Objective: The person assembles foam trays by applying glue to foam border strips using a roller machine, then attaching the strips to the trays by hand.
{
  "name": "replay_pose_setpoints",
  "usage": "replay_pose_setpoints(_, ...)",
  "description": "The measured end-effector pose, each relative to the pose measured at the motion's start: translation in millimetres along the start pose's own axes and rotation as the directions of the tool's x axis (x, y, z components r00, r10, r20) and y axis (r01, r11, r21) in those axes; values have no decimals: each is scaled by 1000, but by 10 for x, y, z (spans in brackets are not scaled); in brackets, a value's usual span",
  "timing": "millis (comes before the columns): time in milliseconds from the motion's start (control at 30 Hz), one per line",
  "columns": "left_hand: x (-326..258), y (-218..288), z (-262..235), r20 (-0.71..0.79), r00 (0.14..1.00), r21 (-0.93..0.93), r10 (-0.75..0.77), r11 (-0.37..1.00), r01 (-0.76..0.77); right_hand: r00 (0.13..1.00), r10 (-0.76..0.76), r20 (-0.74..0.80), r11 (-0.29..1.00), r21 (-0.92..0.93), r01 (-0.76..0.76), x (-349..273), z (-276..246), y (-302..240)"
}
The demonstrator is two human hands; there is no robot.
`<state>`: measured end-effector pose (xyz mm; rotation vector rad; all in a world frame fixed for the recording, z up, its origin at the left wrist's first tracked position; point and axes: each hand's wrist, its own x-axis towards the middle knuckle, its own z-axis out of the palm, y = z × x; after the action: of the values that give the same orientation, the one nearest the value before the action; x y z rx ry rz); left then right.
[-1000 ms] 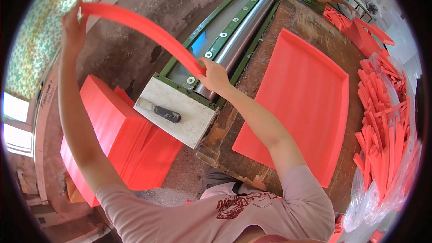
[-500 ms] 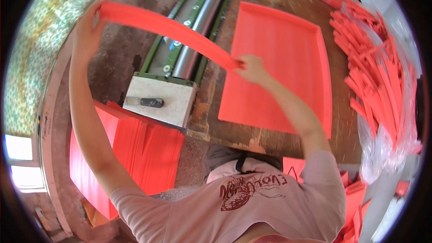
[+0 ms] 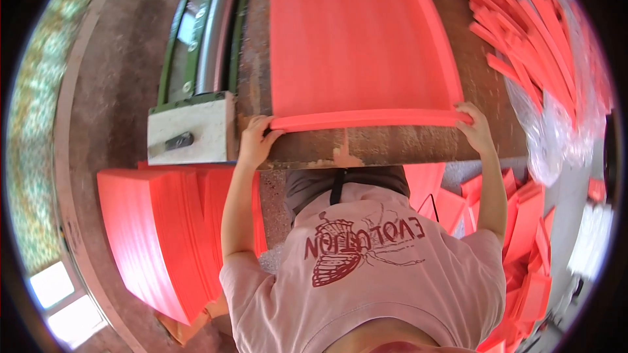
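A flat red foam-like sheet (image 3: 360, 46) lies on the worn brown wooden table, with raised strips along its right and far edges. Across its near edge runs a red strip (image 3: 366, 117), standing up slightly from the sheet. My left hand (image 3: 257, 140) pinches the strip's left end between thumb and fingers, at the sheet's near left corner. At the near right corner, my right hand (image 3: 476, 127) is closed on the other end. Between the two hands the strip is nearly straight; whether it touches the sheet all along cannot be seen.
Left of the sheet stands a green-framed roller machine (image 3: 212, 39) with a pale end box (image 3: 190, 127) and dark handle. Stacked red sheets (image 3: 157, 235) are below it. Loose red strips (image 3: 523, 33) in clear plastic lie right; red box-like pieces (image 3: 523, 222) are low right.
Both hands have brought the strip down from the upper left to the sheet's near edge. It was stretched diagonally in the air before. The view has shifted, too.
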<state>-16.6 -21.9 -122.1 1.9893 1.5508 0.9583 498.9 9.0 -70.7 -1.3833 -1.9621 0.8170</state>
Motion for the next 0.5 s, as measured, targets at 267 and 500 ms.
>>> replay_pose_setpoints(267, 10, 31, 12, 46, 999, 27, 14, 1000, -15, 997, 69, -44, 980, -184, -76, -10, 152, -85)
replay_pose_setpoints(500, 122, 532, 100, -74, 989, 101, 125, 988, -117, 996, -65, -54, 501, -865, -15, -4, 373, -428)
